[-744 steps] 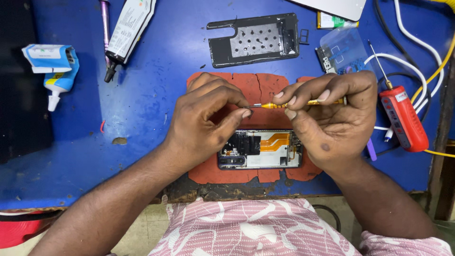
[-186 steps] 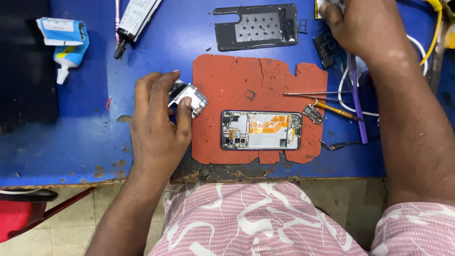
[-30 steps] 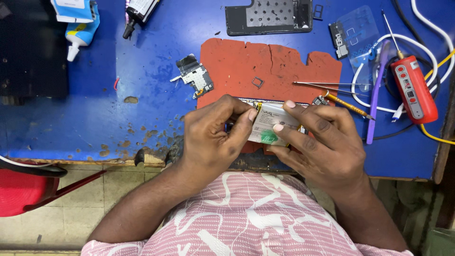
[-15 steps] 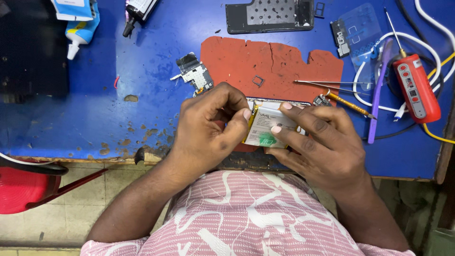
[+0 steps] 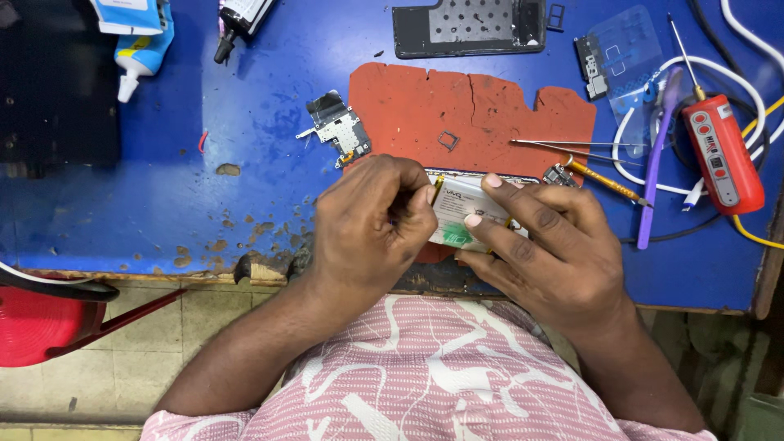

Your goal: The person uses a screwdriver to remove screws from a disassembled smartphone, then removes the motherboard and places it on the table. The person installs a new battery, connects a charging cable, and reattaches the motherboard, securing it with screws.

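We see a worn blue worktable (image 5: 163, 163) over tiled floor, a red rubber mat (image 5: 490, 106) on it. Our left hand (image 5: 371, 224) and right hand (image 5: 547, 249) both pinch a white phone battery (image 5: 457, 214) with a green label patch — held at the mat's near edge. Beyond: dark phone back cover (image 5: 469, 28), red tester pen (image 5: 723, 151), blue-white glue bottle (image 5: 139, 45), small circuit board (image 5: 339, 131), tweezers (image 5: 572, 147).

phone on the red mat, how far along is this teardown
Done: the back cover and a small circuit board lie off on the blue bench. In hand: left hand and right hand work the white battery in the open phone. Left: the battery isn't out yet.
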